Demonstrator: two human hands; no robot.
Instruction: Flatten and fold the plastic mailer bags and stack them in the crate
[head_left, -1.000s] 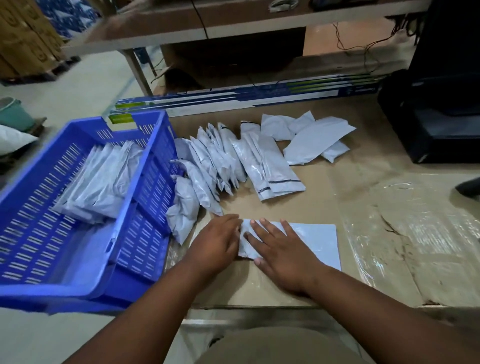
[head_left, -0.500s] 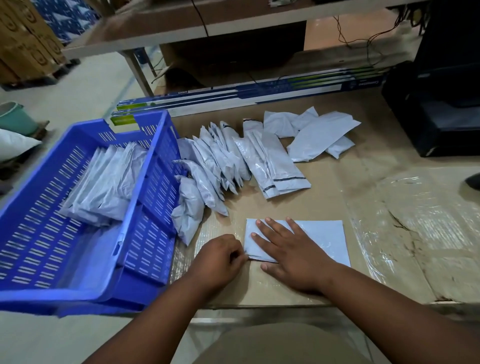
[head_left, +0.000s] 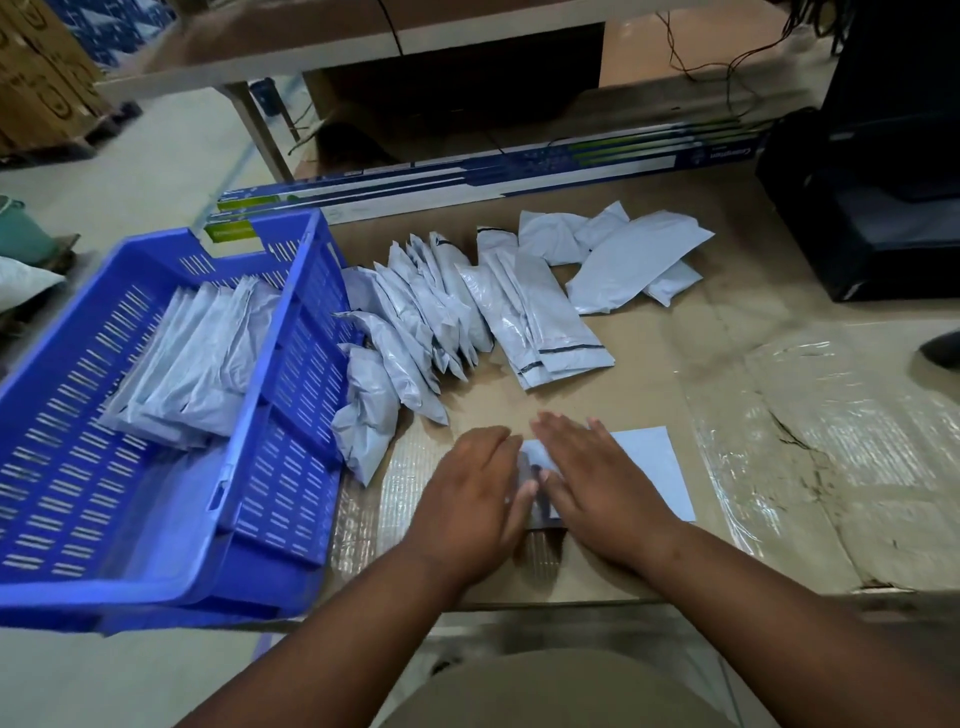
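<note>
Flat mailer bag (head_left: 647, 470) lies on bench (head_left: 649, 364) near edge, its left part under both hands. Right hand (head_left: 597, 480) flat on it, fingers straight. Left hand (head_left: 470, 499) flat at its left end, fingers extended, blurred. Folded mailer pile (head_left: 467, 306) sits farther back. Blue crate (head_left: 156, 441) at left holds stacked mailers (head_left: 192, 364).

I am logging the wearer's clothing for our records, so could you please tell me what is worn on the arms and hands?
Nothing shows on either arm: both forearms are bare up to the frame edge, with no sleeves in view. The left hand and right hand wear no gloves, and no rings, watch or bands are visible.
</note>
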